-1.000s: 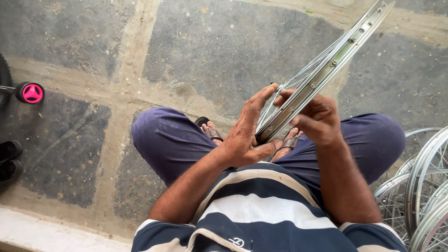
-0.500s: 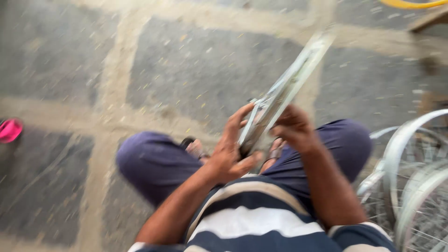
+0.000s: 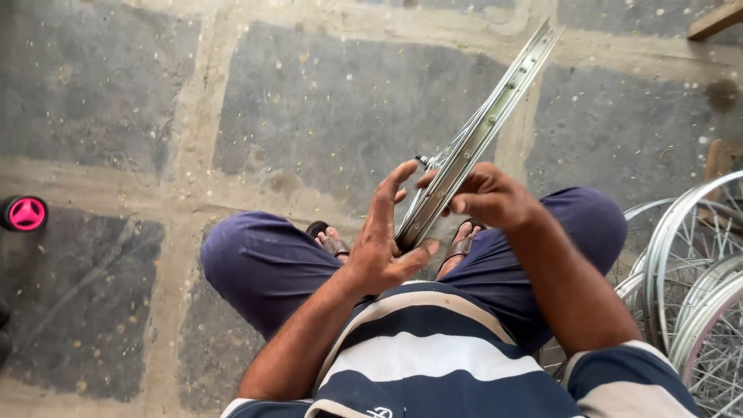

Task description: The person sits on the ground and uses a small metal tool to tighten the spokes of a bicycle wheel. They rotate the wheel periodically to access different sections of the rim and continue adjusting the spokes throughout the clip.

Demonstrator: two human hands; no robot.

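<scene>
A silver bicycle wheel rim (image 3: 495,116) with thin spokes stands edge-on between my knees, slanting up and away to the right. My left hand (image 3: 383,240) cups its lower end, the thumb pressed under the rim and the fingers raised along its left side. On the rim's right side my right hand (image 3: 487,193) grips it, fingers curled over the metal near the hub. I am seated, in dark blue trousers and a striped shirt, with sandalled feet below the rim.
Several more spoked silver rims (image 3: 696,294) lean together at the right edge, close to my right knee. A small black wheel with a pink hub (image 3: 25,214) sits at the far left. A wooden piece (image 3: 716,22) shows top right. Stone slab floor (image 3: 325,101) lies ahead.
The view swung left and then steadied. The rim stays in both hands; my left fingers have lifted straighter along its side and my right hand has shifted a little along it.
</scene>
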